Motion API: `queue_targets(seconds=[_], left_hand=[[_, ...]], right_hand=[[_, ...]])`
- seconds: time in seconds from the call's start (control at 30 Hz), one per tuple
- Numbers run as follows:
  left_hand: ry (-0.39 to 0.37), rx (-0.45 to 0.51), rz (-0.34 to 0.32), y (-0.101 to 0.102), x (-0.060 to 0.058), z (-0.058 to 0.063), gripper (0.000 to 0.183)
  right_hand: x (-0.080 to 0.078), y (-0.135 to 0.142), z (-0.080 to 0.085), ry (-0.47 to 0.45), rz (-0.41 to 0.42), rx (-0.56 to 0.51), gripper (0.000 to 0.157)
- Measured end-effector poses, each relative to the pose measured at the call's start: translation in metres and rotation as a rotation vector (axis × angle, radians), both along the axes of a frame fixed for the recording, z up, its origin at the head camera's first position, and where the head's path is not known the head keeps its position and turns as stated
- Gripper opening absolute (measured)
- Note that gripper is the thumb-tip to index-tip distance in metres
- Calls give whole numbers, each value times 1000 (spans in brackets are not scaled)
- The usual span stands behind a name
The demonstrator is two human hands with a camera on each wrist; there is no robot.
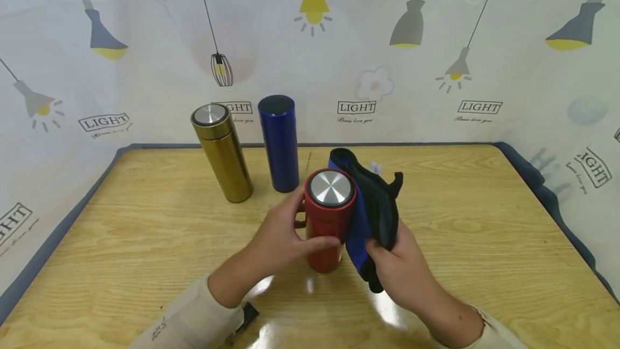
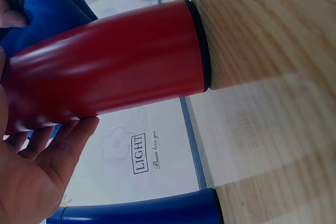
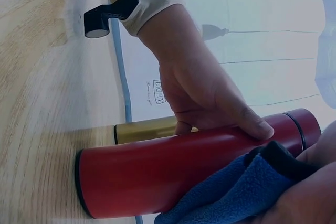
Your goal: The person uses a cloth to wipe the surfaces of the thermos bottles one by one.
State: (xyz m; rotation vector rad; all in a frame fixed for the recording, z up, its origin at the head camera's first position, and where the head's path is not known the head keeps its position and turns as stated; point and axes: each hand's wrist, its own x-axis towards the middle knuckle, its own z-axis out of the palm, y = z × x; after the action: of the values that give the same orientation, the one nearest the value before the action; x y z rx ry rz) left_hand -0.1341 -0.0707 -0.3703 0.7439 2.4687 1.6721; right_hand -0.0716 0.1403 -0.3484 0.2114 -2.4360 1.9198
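A red thermos flask (image 1: 329,225) with a silver lid stands upright, its base at the wooden table. My left hand (image 1: 278,238) grips it from the left side, thumb across the front and fingers behind. In my right hand (image 1: 407,271) is a folded blue fleece cloth (image 1: 357,230) with black edging and a small black loop. The cloth lies against the right side of the flask, as the right wrist view also shows with the blue fleece (image 3: 231,187). The fingers under the cloth are partly hidden.
Behind, a gold thermos flask (image 1: 225,160) and a blue thermos flask (image 1: 280,147) stand side by side. A white printed backdrop (image 1: 310,69) surrounds the table (image 1: 484,220) at the back and sides. A black wrist device (image 1: 248,316) sits at the left sleeve.
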Motion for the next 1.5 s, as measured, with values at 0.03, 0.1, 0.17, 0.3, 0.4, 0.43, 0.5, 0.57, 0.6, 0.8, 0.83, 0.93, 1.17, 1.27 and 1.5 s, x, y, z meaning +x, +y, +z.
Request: queue_targets(seconds=[0.03,0.1,0.17,0.3,0.4,0.43,0.5,0.57,0.6,0.8,0.83,0.93,1.17,1.27,1.5], left_hand=[[2,0,-1,0,0,0,91],[12,7,-4,0,0,-1,91],[34,11,-7,0,0,-1,91],[54,14,-12,1,-1,0,90],[52,12,-15,0,-2,0,91],[52,11,-16,0,-2,0,91],[56,10,-16,0,-2,1,91],[67,8,-13,0,-2,1,91],[69,7,-11,0,-1,1,91],[30,20,-16,-1,-1,1,91],[21,23,-18,-1,0,1,91],[14,18,-16,-1,0,1,91],[-4,-9,3,-2,1,-1,93],[-5,-11,5,-2,1,-1,93],[29,3,-6,-1,0,-2,94]], right_hand=[[0,0,0,-8,-8,0,48],[1,0,1,-26,-28,1,47],[1,1,3,-37,-46,-4,48],[3,2,5,-14,-69,-19,50],[4,3,6,24,-64,-37,50],[4,4,6,34,-62,-43,50],[5,3,6,47,-51,-53,50],[5,3,6,48,-41,-58,50],[4,2,6,46,-37,-59,50],[1,-1,3,40,12,-29,51],[1,-1,3,40,18,-20,51],[-1,-1,1,40,34,-1,51],[-2,1,0,23,71,8,54],[-1,1,0,7,58,7,55],[2,2,3,-14,17,-12,56]])
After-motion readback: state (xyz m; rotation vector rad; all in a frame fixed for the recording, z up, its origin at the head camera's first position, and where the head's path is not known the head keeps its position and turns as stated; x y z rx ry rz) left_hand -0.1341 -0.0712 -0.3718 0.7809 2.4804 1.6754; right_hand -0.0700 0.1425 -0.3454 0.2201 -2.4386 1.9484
